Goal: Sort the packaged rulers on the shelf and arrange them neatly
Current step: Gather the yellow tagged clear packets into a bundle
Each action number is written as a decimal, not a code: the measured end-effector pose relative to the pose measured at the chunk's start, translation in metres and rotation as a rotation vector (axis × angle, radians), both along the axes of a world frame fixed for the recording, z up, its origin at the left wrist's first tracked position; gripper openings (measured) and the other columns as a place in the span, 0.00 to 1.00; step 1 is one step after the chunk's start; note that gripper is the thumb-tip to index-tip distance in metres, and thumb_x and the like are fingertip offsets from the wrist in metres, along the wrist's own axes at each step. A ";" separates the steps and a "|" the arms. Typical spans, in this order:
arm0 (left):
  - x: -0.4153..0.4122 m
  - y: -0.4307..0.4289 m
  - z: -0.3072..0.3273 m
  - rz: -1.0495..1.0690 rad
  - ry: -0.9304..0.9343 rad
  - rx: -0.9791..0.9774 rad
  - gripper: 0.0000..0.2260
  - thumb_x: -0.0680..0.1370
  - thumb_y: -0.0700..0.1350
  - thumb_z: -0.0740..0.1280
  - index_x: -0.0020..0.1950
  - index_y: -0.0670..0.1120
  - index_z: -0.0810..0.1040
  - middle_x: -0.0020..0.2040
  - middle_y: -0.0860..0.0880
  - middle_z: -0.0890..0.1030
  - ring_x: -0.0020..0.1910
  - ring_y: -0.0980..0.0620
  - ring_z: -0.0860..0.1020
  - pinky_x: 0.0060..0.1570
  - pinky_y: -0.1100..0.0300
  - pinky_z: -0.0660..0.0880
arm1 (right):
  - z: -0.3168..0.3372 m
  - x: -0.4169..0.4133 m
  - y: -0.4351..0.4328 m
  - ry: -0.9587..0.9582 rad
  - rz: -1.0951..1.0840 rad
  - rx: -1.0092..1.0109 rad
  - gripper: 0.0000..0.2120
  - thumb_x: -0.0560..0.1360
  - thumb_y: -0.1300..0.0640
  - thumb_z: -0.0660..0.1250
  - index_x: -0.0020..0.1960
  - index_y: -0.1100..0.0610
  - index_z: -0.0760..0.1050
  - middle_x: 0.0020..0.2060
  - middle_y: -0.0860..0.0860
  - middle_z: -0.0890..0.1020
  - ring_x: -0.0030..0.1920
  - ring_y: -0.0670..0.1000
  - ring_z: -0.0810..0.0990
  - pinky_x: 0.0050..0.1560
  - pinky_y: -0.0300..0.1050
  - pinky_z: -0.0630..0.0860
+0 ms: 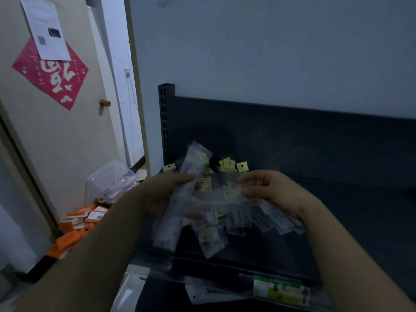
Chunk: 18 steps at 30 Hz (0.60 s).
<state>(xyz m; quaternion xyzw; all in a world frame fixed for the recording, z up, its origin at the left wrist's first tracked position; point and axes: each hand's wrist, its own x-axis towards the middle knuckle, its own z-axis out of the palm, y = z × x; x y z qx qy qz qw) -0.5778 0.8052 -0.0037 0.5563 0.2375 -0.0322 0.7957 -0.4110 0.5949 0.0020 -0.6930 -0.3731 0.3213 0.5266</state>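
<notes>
A loose heap of packaged rulers [227,212], clear sleeves with yellow header cards, lies on the dark shelf [351,212] near its left end. My left hand [166,194] grips a bundle of packaged rulers [180,199] that stands tilted, its top end near the shelf's back panel. My right hand [267,190] hovers over the heap with its fingers curled on the edge of a clear ruler packet [234,194]. The picture is dim and blurred, so single packets are hard to tell apart.
The shelf's perforated upright [165,122] stands at the left. On the floor to the left sit a clear plastic box [112,179] and several orange packets [76,224] by a door [67,122]. A green label [281,289] is on the shelf's front rail.
</notes>
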 end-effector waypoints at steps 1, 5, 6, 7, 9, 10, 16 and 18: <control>0.003 -0.006 0.000 -0.077 0.010 -0.008 0.13 0.74 0.47 0.70 0.51 0.38 0.78 0.59 0.33 0.78 0.56 0.34 0.79 0.58 0.37 0.74 | 0.001 -0.001 0.003 -0.016 -0.004 -0.002 0.13 0.70 0.65 0.72 0.54 0.58 0.80 0.41 0.51 0.84 0.41 0.48 0.82 0.44 0.38 0.78; 0.009 -0.039 -0.001 -0.242 -0.054 -0.091 0.15 0.78 0.45 0.62 0.58 0.36 0.79 0.54 0.35 0.81 0.42 0.42 0.83 0.41 0.52 0.82 | 0.003 -0.010 0.015 0.002 -0.074 0.078 0.20 0.67 0.67 0.75 0.57 0.60 0.76 0.40 0.54 0.82 0.39 0.49 0.82 0.41 0.39 0.79; 0.011 -0.046 -0.001 -0.243 -0.085 -0.121 0.15 0.78 0.43 0.62 0.60 0.36 0.76 0.52 0.36 0.82 0.39 0.45 0.83 0.38 0.54 0.81 | 0.001 -0.012 0.018 0.016 -0.117 0.112 0.21 0.66 0.67 0.75 0.58 0.61 0.75 0.41 0.55 0.81 0.39 0.49 0.82 0.40 0.39 0.79; 0.013 -0.050 -0.003 -0.218 -0.120 -0.162 0.15 0.77 0.42 0.62 0.60 0.35 0.74 0.48 0.38 0.82 0.36 0.47 0.81 0.35 0.56 0.80 | -0.001 -0.015 0.021 0.039 -0.163 0.145 0.23 0.66 0.67 0.75 0.59 0.61 0.74 0.43 0.57 0.81 0.40 0.50 0.81 0.40 0.40 0.80; 0.017 -0.051 -0.009 -0.145 -0.191 -0.241 0.16 0.74 0.38 0.63 0.61 0.35 0.72 0.42 0.42 0.79 0.32 0.50 0.78 0.33 0.57 0.79 | -0.006 -0.016 0.024 0.101 -0.258 0.180 0.25 0.68 0.66 0.75 0.62 0.62 0.70 0.48 0.60 0.80 0.42 0.52 0.81 0.40 0.40 0.80; 0.020 -0.050 -0.011 -0.094 -0.215 -0.251 0.17 0.74 0.37 0.64 0.62 0.35 0.72 0.41 0.43 0.78 0.32 0.51 0.77 0.35 0.57 0.79 | -0.009 -0.017 0.023 0.129 -0.292 0.173 0.24 0.69 0.64 0.74 0.62 0.63 0.70 0.49 0.60 0.80 0.42 0.52 0.81 0.40 0.41 0.81; 0.033 -0.060 -0.010 0.169 -0.422 -0.269 0.05 0.79 0.35 0.59 0.50 0.43 0.74 0.37 0.44 0.74 0.36 0.50 0.75 0.46 0.55 0.74 | -0.013 -0.032 0.009 0.102 0.012 -0.032 0.17 0.75 0.52 0.68 0.56 0.64 0.78 0.43 0.56 0.82 0.42 0.51 0.80 0.46 0.42 0.78; 0.038 -0.070 -0.005 0.201 -0.523 -0.338 0.06 0.80 0.36 0.59 0.49 0.45 0.73 0.38 0.44 0.74 0.37 0.49 0.76 0.47 0.54 0.72 | -0.012 -0.037 0.007 0.065 0.047 -0.058 0.15 0.76 0.53 0.67 0.55 0.64 0.78 0.40 0.54 0.81 0.39 0.49 0.78 0.41 0.42 0.75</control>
